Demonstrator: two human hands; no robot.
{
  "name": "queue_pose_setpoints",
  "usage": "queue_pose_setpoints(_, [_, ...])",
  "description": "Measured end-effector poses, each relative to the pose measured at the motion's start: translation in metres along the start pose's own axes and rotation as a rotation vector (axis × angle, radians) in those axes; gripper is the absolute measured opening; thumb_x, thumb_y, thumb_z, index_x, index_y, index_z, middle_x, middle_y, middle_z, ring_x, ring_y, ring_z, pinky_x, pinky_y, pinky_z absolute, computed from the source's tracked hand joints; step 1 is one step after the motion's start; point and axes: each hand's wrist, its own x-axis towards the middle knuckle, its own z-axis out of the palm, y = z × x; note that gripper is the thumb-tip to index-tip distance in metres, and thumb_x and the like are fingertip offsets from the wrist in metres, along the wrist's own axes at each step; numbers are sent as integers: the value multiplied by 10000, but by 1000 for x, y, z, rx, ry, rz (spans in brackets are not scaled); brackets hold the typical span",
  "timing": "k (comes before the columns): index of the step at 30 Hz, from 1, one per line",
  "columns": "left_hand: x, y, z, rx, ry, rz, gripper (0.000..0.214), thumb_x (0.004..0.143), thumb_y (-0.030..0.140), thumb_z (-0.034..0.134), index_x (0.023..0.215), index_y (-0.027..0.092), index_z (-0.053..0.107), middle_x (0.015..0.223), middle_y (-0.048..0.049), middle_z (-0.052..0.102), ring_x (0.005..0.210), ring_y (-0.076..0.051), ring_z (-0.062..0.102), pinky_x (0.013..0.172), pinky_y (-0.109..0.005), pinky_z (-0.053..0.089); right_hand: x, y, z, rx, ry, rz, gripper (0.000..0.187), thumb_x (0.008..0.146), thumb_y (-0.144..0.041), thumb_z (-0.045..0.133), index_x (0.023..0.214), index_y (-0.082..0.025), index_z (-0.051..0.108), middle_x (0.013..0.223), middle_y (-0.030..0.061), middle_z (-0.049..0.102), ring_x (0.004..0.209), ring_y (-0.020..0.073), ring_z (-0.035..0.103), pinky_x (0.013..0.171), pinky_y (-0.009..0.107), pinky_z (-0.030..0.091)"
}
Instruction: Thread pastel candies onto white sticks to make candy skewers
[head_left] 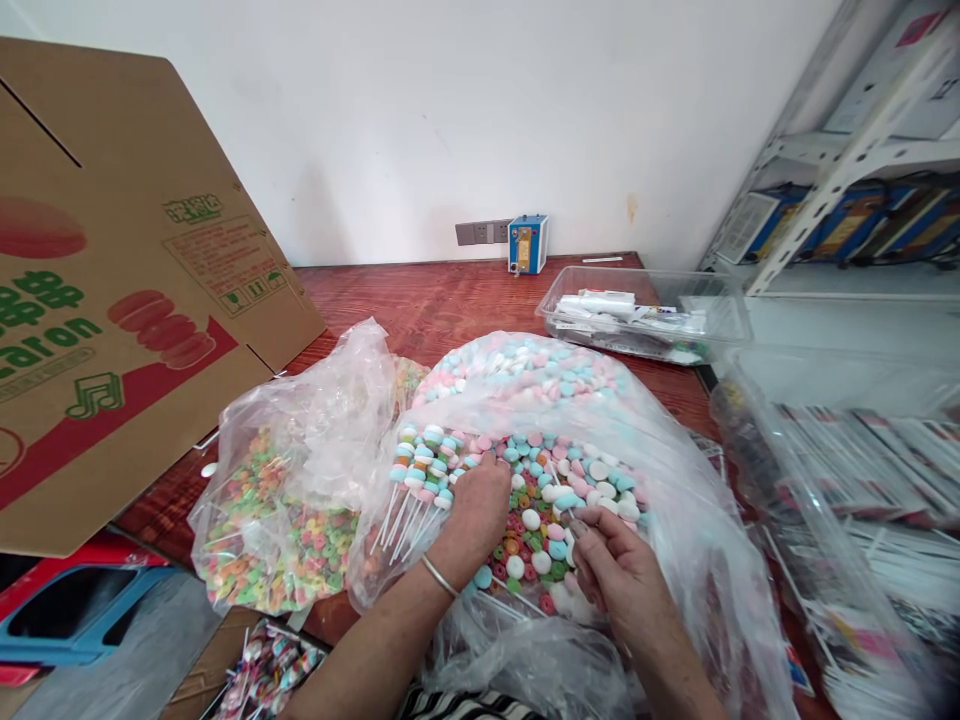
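My right hand (619,565) pinches a white lollipop stick between thumb and fingers. Pale marshmallow-like candies (562,497) are threaded on its far end. My left hand (480,500), with a bangle at the wrist, reaches into the pink, blue and white candies (536,455); its fingers curl down and their tips are hidden. Left of that hand lies a row of finished candy skewers (424,465), sticks toward me. Between my hands, small colourful ring-shaped candies (517,525) mix with the round ones, inside a large opened clear plastic bag (675,480).
A second clear bag (300,460) of ring candies lies left, beside a big cardboard box (127,300). Clear plastic bins (645,335) stand at the back right and right. A blue device (528,245) sits by the wall. Wrapped candies (270,665) are below left.
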Motion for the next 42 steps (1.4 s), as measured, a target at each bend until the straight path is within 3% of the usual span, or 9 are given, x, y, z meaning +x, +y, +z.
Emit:
queue_pose_setpoints(6, [3, 1, 1, -63, 34, -5, 257, 893, 88, 420, 925, 117, 673, 980, -155, 665, 800, -235, 669, 676, -319, 487, 1, 3, -1, -79, -46, -5, 353, 831, -550, 618, 892, -213, 535, 462, -120, 349, 374, 48, 249, 362, 170, 184])
queue_pose_setpoints(8, [1, -4, 0, -150, 97, 13, 227, 902, 137, 449, 896, 143, 676, 967, -128, 679, 845, -228, 661, 720, -320, 483, 0, 5, 0, -112, -74, 2, 343, 840, -546, 608, 896, -216, 533, 496, -115, 334, 394, 55, 256, 364, 173, 174])
queue_pose_setpoints(11, [-1, -12, -6, -657, 129, -40, 167, 877, 267, 545, 838, 167, 673, 802, -64, 696, 763, -196, 647, 689, -295, 481, 0, 8, 1, -144, -121, 5, 338, 849, -548, 590, 897, -217, 535, 517, -112, 308, 402, 60, 235, 364, 183, 147])
queue_pose_setpoints(14, [-3, -16, -13, -1292, -66, -148, 255, 791, 407, 650, 844, 157, 652, 688, -23, 672, 621, -168, 626, 549, -261, 470, -1, 10, 3, -150, -153, -16, 319, 868, -532, 569, 880, -214, 536, 519, -113, 293, 405, 58, 209, 374, 192, 125])
queue_pose_setpoints(17, [-5, -15, -17, -1562, -178, -157, 356, 679, 459, 751, 806, 148, 633, 692, -8, 655, 659, -168, 655, 522, -231, 475, -1, 11, 3, -157, -161, -30, 300, 879, -509, 560, 838, -215, 523, 513, -112, 294, 407, 56, 207, 384, 196, 122])
queue_pose_setpoints(28, [-8, -36, -24, -1432, -269, 43, 337, 753, 441, 718, 882, 139, 643, 654, 1, 641, 587, -119, 609, 560, -224, 479, -3, 4, 8, -203, -193, 24, 348, 859, -551, 563, 766, -220, 508, 464, -108, 323, 376, 63, 237, 362, 200, 141])
queue_pose_setpoints(34, [-11, -41, -27, -1446, -286, 29, 372, 731, 465, 734, 872, 139, 625, 680, 0, 636, 578, -118, 609, 559, -234, 492, -6, 1, 9, -201, -222, 37, 341, 869, -547, 561, 768, -223, 524, 460, -108, 327, 378, 66, 243, 363, 195, 160])
queue_pose_setpoints(39, [-11, -40, -28, -1437, -287, 73, 365, 717, 467, 743, 848, 147, 629, 694, 7, 616, 596, -108, 592, 545, -210, 475, -4, 5, 6, -306, -196, -51, 316, 896, -507, 543, 805, -206, 573, 509, -84, 378, 410, 73, 263, 391, 207, 208])
queue_pose_setpoints(42, [-12, -41, -28, -1413, -292, 101, 349, 721, 445, 745, 867, 142, 649, 752, -7, 626, 607, -97, 582, 556, -205, 468, -5, 5, 8, -445, -158, -145, 286, 915, -449, 524, 824, -195, 619, 597, -38, 494, 487, 98, 381, 449, 215, 298])
